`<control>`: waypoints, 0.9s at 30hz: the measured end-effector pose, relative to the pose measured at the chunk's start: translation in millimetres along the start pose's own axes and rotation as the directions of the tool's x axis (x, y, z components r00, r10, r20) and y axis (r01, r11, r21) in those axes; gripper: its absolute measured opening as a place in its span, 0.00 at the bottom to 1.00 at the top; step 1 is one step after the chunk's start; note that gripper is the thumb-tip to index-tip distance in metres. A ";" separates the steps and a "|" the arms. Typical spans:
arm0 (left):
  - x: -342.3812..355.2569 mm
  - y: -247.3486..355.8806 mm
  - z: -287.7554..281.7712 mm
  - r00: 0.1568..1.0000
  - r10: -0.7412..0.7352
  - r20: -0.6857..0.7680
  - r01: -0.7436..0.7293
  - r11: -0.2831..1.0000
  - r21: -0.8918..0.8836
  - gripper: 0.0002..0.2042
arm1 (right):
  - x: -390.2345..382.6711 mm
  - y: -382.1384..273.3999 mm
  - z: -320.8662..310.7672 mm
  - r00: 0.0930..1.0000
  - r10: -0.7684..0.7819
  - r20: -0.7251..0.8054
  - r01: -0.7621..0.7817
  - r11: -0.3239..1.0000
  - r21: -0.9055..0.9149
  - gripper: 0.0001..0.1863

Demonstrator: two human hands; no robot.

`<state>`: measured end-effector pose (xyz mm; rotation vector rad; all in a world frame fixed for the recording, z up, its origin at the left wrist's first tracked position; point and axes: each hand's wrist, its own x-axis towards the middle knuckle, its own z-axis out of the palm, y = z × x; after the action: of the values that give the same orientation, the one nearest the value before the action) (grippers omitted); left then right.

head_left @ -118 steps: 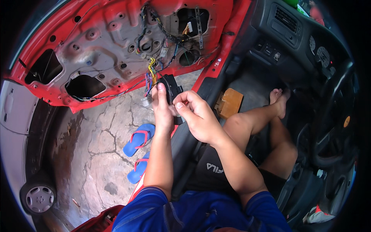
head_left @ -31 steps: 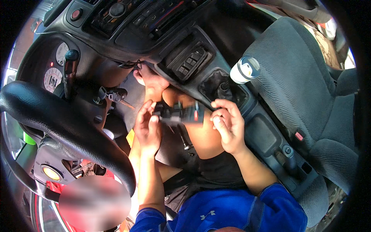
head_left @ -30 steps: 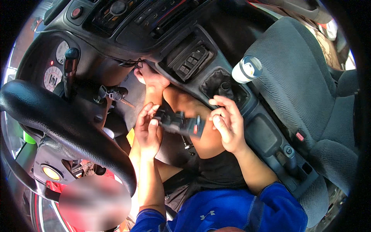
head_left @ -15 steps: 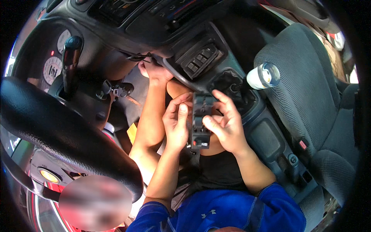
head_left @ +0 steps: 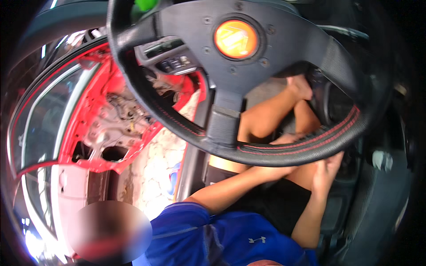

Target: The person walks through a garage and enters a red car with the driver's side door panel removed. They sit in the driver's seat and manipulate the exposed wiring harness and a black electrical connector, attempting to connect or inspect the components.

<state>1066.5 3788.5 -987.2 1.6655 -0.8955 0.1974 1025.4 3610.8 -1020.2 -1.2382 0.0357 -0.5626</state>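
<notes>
Beyond the lower rim of the black steering wheel (head_left: 284,154), my hands are low over my lap. The rim covers much of both. Through the wheel's opening, fingers of my left hand (head_left: 286,139) show, curled beside the dark edge of the window switch panel (head_left: 314,132). Most of that panel is hidden, though the earlier view shows it black and long, held between both hands. My right hand (head_left: 326,171) is at the panel's right side below the rim, its fingers bent and partly covered.
At left the red car door (head_left: 100,133) stands open, its inner panel off and its metal bare. Dash switches (head_left: 177,64) show behind the wheel. To the right are the grey passenger seat (head_left: 377,199) and a pale cup (head_left: 382,160) near it. A blurred person (head_left: 111,232) is at lower left.
My view has swung left, so the steering wheel now covers most of my hands and the panel. The open door has come into sight; my hands remain together over my lap.
</notes>
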 end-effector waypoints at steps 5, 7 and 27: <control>-40.2 -44.2 -20.4 0.917 -0.385 -0.106 0.400 0.892 0.211 0.31 | 39.4 -22.5 -14.3 0.980 0.151 0.128 -0.149 0.988 -0.028 0.26; -40.1 -23.3 -47.8 0.927 -0.339 -0.159 0.360 0.923 0.133 0.31 | 38.6 -47.4 3.3 0.963 0.261 -0.064 -0.258 0.965 0.050 0.29; -40.0 4.2 -40.2 0.864 -0.436 -0.253 0.407 0.899 -0.160 0.31 | 189.0 23.8 -62.3 0.738 0.028 -0.674 -0.333 0.884 -0.328 0.31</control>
<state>1049.1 3842.2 -994.1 1.6444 -0.3039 0.0831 1177.8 3480.8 -1011.6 -1.3845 0.9270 -0.8204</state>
